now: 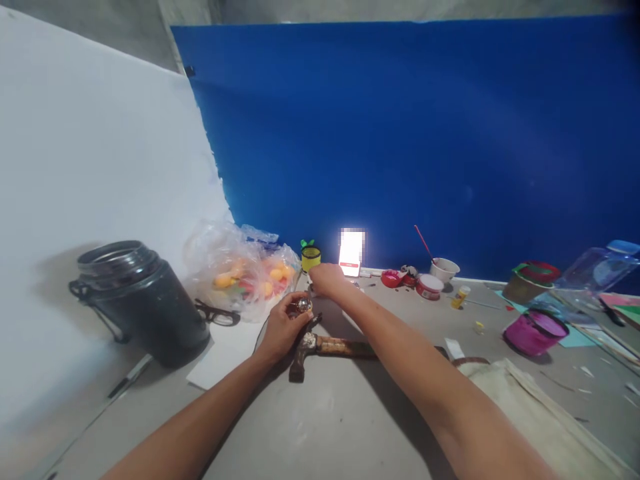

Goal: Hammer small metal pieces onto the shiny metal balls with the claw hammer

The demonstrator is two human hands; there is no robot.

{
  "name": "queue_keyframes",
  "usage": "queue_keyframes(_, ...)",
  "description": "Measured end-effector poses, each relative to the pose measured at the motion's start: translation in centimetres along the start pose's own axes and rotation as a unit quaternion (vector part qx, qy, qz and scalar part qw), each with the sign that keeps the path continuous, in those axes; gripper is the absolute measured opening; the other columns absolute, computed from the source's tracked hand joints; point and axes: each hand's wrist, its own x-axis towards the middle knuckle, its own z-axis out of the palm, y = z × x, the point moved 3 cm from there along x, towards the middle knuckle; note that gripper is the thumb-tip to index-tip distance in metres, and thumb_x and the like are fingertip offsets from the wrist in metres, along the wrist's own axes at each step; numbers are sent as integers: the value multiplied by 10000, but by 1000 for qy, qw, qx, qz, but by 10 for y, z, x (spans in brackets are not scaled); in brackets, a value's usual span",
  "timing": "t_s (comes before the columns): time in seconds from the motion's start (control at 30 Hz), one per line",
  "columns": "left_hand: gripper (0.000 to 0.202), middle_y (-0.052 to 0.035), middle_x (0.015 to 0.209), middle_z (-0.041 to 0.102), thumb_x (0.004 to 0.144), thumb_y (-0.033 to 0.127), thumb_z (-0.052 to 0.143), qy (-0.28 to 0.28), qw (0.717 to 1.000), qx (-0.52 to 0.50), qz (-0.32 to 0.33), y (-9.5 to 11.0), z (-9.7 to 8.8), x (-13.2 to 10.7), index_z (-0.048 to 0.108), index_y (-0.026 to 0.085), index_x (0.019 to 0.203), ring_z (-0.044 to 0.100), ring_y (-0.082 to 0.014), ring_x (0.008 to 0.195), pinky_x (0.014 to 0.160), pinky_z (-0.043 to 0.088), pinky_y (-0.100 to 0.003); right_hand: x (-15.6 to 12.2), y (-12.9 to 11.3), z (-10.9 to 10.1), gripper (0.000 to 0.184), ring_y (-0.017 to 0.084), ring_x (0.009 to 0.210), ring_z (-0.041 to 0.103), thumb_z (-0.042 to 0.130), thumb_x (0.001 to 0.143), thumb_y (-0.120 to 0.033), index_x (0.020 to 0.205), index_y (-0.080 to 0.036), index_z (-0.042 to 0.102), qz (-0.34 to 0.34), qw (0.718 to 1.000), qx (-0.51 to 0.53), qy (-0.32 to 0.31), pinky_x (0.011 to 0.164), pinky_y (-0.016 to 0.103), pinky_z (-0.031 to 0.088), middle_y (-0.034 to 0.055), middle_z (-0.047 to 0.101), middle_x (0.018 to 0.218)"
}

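Note:
My left hand (283, 327) is closed round a small shiny round object (302, 305), too small to name, held just above the table. My right hand (326, 278) reaches a little beyond it with fingers curled downward, back of the hand up; what it grips is hidden. Directly under both hands lies a hammer (320, 347) with a rusty head and a wooden handle pointing right. A bright white phone screen (351, 252) stands just behind my right hand.
A dark grey jar (140, 300) stands at left, near black scissors (217, 313) and a plastic bag of coloured pieces (245, 273). A yellow cup (311, 257), red lids (395, 277), a white cup (444, 268), a pink tub (535, 331) and a blue board (425, 133) lie beyond.

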Motion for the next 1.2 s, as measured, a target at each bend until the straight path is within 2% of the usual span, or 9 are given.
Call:
queue_keyframes(0.2, 464, -67, 969, 737, 710, 347, 782, 0, 1000, 9, -4, -1, -1, 2, 692, 166, 1127, 689, -210, 822, 753, 564, -334, 7, -2, 11, 323, 319, 1169, 710, 579, 951, -157, 1248, -116, 699, 0, 1000, 0, -7, 937, 412, 566, 218, 737, 1229)
queue_keyframes(0.37, 459, -62, 952, 737, 705, 348, 786, -7, 1000, 12, 1, 0, -1, 4, 686, 167, 1115, 696, -219, 840, 784, 568, -353, 2, -3, 11, 295, 313, 1170, 709, 571, 971, -174, 1227, -115, 706, -18, 1000, -3, 1, 945, 395, 559, 217, 743, 1210)
queue_keyframes(0.57, 485, -54, 910, 737, 685, 372, 796, -3, 1000, 14, -9, 0, 0, 6, 685, 168, 1110, 690, -220, 817, 752, 557, -345, 0, 0, 12, 291, 323, 1156, 712, 584, 953, -161, 1204, -98, 715, -15, 1000, 3, 13, 940, 408, 561, 231, 740, 1205)
queue_keyframes(0.73, 500, -65, 929, 737, 691, 375, 801, -9, 1000, 17, -7, -4, -2, 7, 684, 159, 1126, 687, -216, 818, 738, 551, -334, -2, 2, 6, 260, 326, 1138, 714, 578, 949, -138, 1160, -72, 715, -11, 999, 20, 44, 921, 380, 553, 242, 742, 1168)
queue_keyframes(0.83, 507, -55, 916, 717, 703, 375, 799, -14, 1000, 13, -2, -5, -5, 10, 674, 158, 1144, 676, -206, 793, 710, 548, -324, -11, 2, 0, 276, 301, 1124, 712, 577, 934, -124, 1181, -103, 699, -17, 996, 38, 75, 912, 349, 537, 215, 729, 1203)
queue_keyframes(0.93, 470, -20, 874, 680, 691, 349, 785, 0, 1000, -6, 8, 0, -7, 10, 677, 167, 1111, 635, -167, 707, 669, 534, -306, -33, 2, -1, 277, 243, 1112, 700, 509, 963, -137, 1162, -165, 700, -36, 989, 84, 117, 916, 313, 519, 135, 735, 1212)
queue_keyframes(1.03, 424, -5, 865, 661, 717, 339, 763, 2, 999, -47, -3, 7, -3, 4, 681, 186, 1104, 595, -140, 664, 636, 516, -288, -61, 7, 6, 226, 217, 1062, 696, 560, 876, -83, 982, -166, 742, -45, 946, 268, 176, 932, 301, 509, 80, 773, 1058)
queue_keyframes(1.1, 399, 8, 822, 648, 757, 345, 750, -16, 996, -86, -23, 11, 3, -3, 677, 207, 1125, 578, -130, 647, 605, 493, -265, -76, 13, 18, 258, 184, 913, 714, 561, 822, -50, 957, -169, 746, -12, 903, 399, 157, 831, 290, 536, 54, 780, 985)
queue_keyframes(1.2, 415, 36, 709, 607, 802, 348, 717, -58, 985, -149, -64, 15, 13, -15, 646, 233, 1195, 523, -109, 563, 515, 415, -222, -91, 19, 38, 201, 155, 719, 685, 607, 818, -150, 960, -162, 748, 28, 795, 597, 106, 637, 264, 525, 37, 761, 863)
